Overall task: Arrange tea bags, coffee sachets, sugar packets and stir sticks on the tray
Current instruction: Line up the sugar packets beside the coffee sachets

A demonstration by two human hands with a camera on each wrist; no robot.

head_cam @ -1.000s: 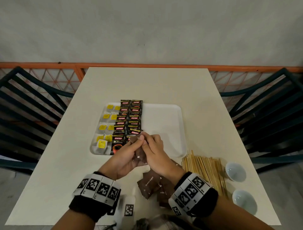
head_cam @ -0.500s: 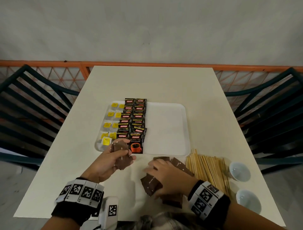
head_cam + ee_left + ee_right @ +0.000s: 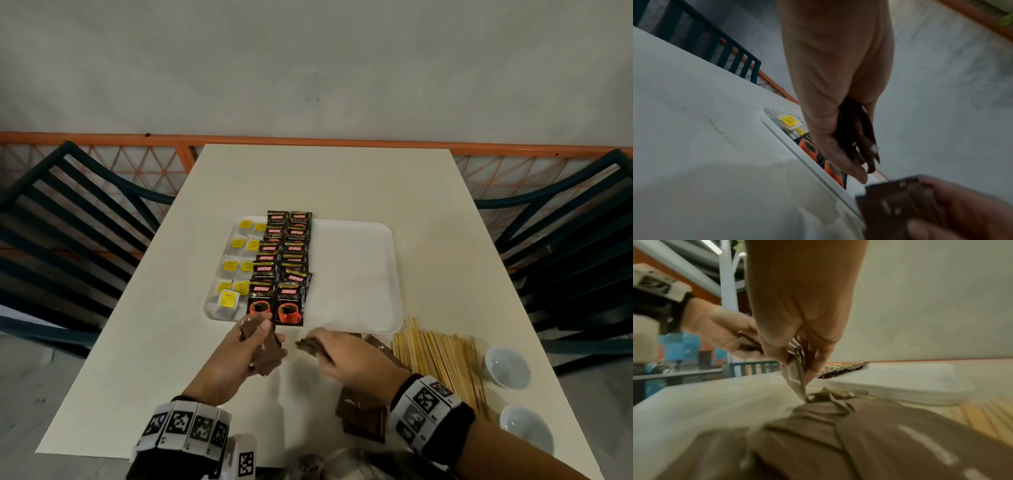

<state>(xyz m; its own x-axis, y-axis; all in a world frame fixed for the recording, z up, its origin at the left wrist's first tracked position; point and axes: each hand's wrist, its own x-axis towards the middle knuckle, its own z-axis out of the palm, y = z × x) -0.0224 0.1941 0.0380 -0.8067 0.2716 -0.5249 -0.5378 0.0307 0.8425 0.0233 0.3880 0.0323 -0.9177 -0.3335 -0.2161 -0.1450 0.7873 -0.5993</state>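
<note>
A person gathers brown sugar packets (image 3: 363, 416) from a loose pile just in front of the white tray (image 3: 356, 274). The left hand (image 3: 239, 356) grips a small stack of packets (image 3: 263, 349) at the tray's near edge; the right hand (image 3: 346, 359) pinches one or more packets (image 3: 308, 344) beside it, their number too blurred to tell. Thin, light and limp, the packets look best taken by an edge. On the tray lie nine yellow-tagged tea bags (image 3: 227, 299) at its left side and, beside them, about a dozen overlapping coffee sachets (image 3: 289, 303). Right of the tray's near corner lie a bundle of stir sticks (image 3: 442, 359), too many to count, and two small bowls (image 3: 505, 366).
</note>
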